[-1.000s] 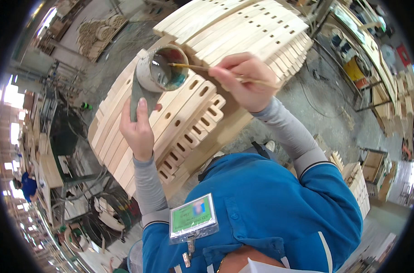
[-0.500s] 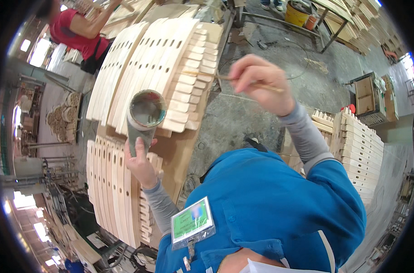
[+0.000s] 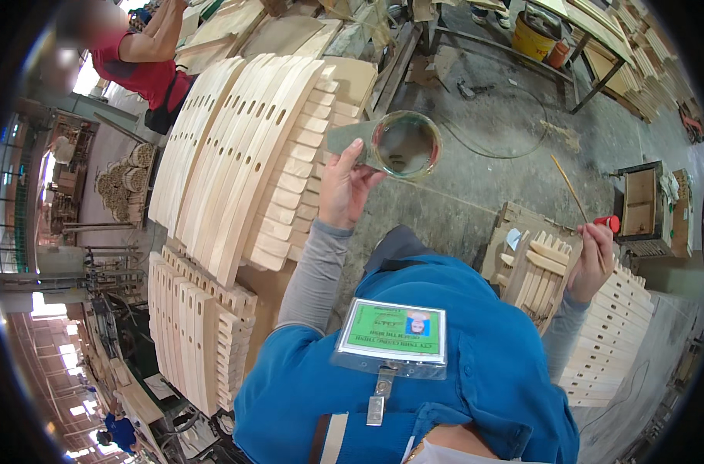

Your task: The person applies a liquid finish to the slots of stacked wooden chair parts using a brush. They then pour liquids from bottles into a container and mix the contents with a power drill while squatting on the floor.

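Showing its open mouth, a grubby round pot [image 3: 406, 145] is out over the concrete floor [image 3: 452, 216]. Left hand [image 3: 346, 187] has its grey-green handle [image 3: 339, 139] pinched, thumb on top; right hand [image 3: 591, 259] is curled round a thin stick [image 3: 571, 190], near a wood stack [image 3: 611, 340]. Slotted boards [image 3: 236, 147] are piled left of the pot.

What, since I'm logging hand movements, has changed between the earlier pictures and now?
The left hand has carried the cup rightward, from over the slats to over the floor beside them. The right hand has moved right and lower in view, by the right-hand pile; its stick, first at the cup's mouth, is now well clear. Nothing was let go: each hand still holds the same thing.
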Tool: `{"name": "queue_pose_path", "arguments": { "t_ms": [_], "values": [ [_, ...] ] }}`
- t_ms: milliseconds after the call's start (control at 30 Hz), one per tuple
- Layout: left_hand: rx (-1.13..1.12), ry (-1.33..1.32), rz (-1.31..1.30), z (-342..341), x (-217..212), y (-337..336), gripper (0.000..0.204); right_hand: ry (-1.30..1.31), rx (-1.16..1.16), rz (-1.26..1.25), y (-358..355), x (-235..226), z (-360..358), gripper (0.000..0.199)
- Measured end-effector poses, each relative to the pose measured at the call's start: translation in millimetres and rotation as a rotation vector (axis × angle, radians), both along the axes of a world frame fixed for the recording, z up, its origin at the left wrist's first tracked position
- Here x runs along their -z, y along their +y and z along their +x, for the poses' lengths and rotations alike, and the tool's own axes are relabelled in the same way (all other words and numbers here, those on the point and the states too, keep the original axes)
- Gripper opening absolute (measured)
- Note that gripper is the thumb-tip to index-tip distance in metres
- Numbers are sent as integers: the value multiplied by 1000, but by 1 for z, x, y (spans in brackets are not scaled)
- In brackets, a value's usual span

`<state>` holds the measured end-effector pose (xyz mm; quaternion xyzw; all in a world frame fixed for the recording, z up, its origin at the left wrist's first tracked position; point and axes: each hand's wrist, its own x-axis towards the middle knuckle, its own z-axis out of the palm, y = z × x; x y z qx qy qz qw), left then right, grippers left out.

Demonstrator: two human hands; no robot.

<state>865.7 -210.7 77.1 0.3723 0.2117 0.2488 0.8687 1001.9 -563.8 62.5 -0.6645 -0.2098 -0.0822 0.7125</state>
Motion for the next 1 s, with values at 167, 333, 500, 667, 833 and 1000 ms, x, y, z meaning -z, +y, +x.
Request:
{"name": "queue_pose_path", "arguments": {
  "t_ms": [167,333,500,667,833,1000],
  "values": [
    [114,-88,-130,113,-5,10,20,137,119,81,12,20,64,20],
    [534,30,-116,240,-2,1,26,269,186,160,51,17,164,28],
    [724,121,-125,413,-6,12,30,362,292,142,85,30,301,29],
    [959,158,-46,596,-11,24,33,407,345,155,125,25,479,13],
    [1101,207,-108,731,20,-38,42,445,407,320,100,35,584,15],
    [1412,270,-137,824,33,-141,45,199,392,250,31,47,636,19]
  ]
}}
